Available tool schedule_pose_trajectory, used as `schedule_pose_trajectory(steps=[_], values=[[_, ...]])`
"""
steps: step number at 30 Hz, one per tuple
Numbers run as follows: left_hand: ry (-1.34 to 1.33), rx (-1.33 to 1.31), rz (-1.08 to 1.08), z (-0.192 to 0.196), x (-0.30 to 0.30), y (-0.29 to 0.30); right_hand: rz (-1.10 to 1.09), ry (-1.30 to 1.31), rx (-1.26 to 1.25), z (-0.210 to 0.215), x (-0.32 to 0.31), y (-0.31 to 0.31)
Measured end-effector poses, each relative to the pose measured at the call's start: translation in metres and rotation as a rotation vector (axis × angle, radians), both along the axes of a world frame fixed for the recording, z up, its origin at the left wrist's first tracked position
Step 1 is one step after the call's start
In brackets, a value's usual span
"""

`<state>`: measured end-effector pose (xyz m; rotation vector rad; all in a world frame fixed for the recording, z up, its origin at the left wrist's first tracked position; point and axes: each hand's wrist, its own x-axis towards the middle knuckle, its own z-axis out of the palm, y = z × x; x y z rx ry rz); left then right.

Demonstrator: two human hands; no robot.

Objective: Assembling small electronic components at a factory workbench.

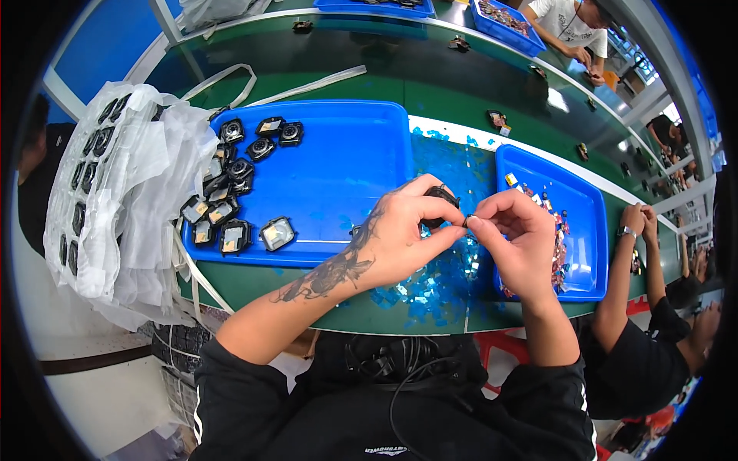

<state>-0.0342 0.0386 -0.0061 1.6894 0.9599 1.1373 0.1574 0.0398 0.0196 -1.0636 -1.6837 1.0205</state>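
My left hand [403, 238] is closed round a black watch case [444, 195], held above the bench between two blue trays. Much of the case is hidden behind my fingers. Close against it, my right hand [523, 246] pinches thumb and forefinger together at the case's lower right edge. Whatever sits in that pinch is too small and covered to make out. Beneath both hands, small blue film pieces [430, 288] lie scattered over the green bench. The left blue tray [338, 165] has several black watch cases [234, 237] grouped along its left side.
A smaller blue tray [584, 230] on the right holds many small coloured parts. Layered white packing sheets [138, 192] stand at the left, overlapping the large tray. Beyond runs a dark green conveyor [369, 46] carrying scattered parts. Another person's arms [634, 246] work at the right.
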Motion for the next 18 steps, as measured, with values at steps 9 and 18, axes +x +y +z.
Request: schedule_pose_trajectory(steps=[9,18], values=[[0.031,-0.085,0.011,-0.004,-0.002,0.003,0.063,-0.487,0.579,0.007,-0.005,-0.008],[-0.271,-0.45,-0.166,0.001,-0.003,0.003,0.15,-0.027,-0.078,-0.005,0.01,0.007]])
